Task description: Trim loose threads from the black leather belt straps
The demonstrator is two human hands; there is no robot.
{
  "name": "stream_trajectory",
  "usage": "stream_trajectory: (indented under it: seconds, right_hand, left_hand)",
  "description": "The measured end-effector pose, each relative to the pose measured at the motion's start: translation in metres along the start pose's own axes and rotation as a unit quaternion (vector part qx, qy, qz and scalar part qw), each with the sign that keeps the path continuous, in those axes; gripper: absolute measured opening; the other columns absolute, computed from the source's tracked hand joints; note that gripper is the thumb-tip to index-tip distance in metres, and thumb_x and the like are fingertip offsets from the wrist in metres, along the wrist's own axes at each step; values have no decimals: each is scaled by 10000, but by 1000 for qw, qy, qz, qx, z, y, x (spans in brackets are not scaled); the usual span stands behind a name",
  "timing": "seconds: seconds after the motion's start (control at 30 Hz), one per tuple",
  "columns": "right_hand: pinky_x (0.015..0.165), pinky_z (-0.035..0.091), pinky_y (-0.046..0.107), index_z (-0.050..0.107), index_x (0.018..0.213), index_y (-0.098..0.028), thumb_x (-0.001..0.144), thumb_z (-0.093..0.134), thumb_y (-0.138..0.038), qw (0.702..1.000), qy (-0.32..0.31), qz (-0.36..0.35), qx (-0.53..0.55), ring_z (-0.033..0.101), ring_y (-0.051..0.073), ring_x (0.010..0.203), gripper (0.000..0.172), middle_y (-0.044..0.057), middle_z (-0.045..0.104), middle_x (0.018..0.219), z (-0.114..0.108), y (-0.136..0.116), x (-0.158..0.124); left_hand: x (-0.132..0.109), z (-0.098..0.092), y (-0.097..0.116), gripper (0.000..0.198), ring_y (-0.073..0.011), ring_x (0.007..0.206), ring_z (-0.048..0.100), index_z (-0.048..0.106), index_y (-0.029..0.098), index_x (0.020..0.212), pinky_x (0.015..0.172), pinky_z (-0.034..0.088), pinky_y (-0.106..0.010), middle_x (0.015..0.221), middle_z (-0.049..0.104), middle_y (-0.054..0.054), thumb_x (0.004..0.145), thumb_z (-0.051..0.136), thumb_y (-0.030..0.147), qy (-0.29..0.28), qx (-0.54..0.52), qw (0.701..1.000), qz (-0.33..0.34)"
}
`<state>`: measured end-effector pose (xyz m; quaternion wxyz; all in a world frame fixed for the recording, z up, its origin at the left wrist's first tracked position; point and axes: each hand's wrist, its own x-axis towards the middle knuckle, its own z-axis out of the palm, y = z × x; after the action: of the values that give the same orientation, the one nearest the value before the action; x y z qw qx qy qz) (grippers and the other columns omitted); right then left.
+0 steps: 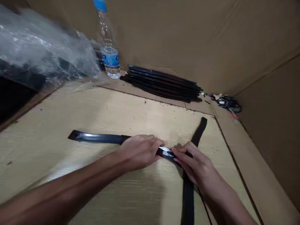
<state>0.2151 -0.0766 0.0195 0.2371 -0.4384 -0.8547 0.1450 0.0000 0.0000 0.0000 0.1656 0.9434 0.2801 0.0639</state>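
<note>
Head view: a dark strap (pixel 188 200) is running from the bottom edge beneath the right hand (pixel 195 161), whose fingers are pinching one end of a small silver tool (pixel 167 153); the left hand (pixel 140 151) is gripping around a black strip (pixel 100 137) lying crosswise on the pale tabletop (pixel 112 106), glossy end pointing left, tool showing over it between the hands. Beyond, bundled black strips (pixel 161 82) are lying near the cardboard wall (pixel 175 34), a blue-capped bottle (pixel 110 61) standing just left, clear plastic (pixel 53 47) heaping farther left.
</note>
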Motion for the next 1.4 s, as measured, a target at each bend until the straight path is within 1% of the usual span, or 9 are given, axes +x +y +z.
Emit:
stream_trajectory:
  seconds: [0.17,0.3,0.43,0.63,1.0,1.13,1.23,1.33,1.4]
  right_hand:
    - [711,523,328,491,1287,-217,921,458,-51,1000,3,4,19,543,191,862,404,87,549,956,1,-1,0]
    - [712,530,340,534,1241,-211,930,462,-73,999,3,25,25,560,199,866,347,85,567,946,0,-1,2]
    - [733,533,327,587,1191,-195,938,484,-128,997,-16,62,30,591,197,874,281,77,589,936,-5,-3,2]
    - [764,521,315,606,1171,-203,951,469,-144,994,-44,97,31,590,192,899,266,76,593,960,-14,-3,-1]
    - [733,522,309,581,1204,-191,952,440,-113,997,-49,49,39,565,189,869,299,80,556,922,-13,-6,2]
    - [753,525,320,565,1215,-203,944,448,-96,998,-41,33,45,562,195,885,314,83,561,938,-11,-5,4]
    - [750,523,320,554,1220,-177,936,452,-77,998,-29,21,44,561,193,882,318,87,559,939,-7,-5,4]
    - [735,529,323,554,1213,-166,933,451,-70,999,-16,23,38,566,194,875,314,88,567,934,-4,-6,5]
    - [735,535,331,569,1194,-178,935,454,-86,998,-19,41,37,576,198,876,297,85,576,935,-4,-6,5]
  left_hand:
    - [-1,-3,5,298,-234,917,654,558,156,1111,761,509,-338,1021,694,-75,901,537,367,3,12,1000,5]
    - [-1,-1,2,283,-230,879,650,557,153,1086,737,507,-339,991,687,-74,897,541,364,5,16,1000,2]
    - [0,-1,0,252,-215,837,639,563,157,1047,709,497,-325,945,677,-65,901,537,361,2,16,1000,8]
    - [-1,-1,1,239,-215,828,626,561,161,1029,702,490,-327,931,665,-63,905,527,362,0,9,1000,11]
    - [-1,-2,2,255,-232,849,629,572,140,1036,724,508,-353,946,666,-83,901,530,352,0,14,1000,18]
    - [0,-1,2,254,-236,857,630,576,138,1035,731,512,-358,949,671,-82,898,539,348,0,19,1000,22]
    - [0,0,2,257,-234,855,631,577,136,1035,728,513,-354,948,672,-82,898,540,350,-3,21,999,24]
    - [0,0,2,252,-235,851,632,576,141,1032,721,512,-353,946,672,-78,893,546,349,-2,17,1000,17]
    - [-1,1,1,245,-231,846,631,575,148,1025,719,509,-350,946,671,-75,893,545,352,2,13,1000,15]
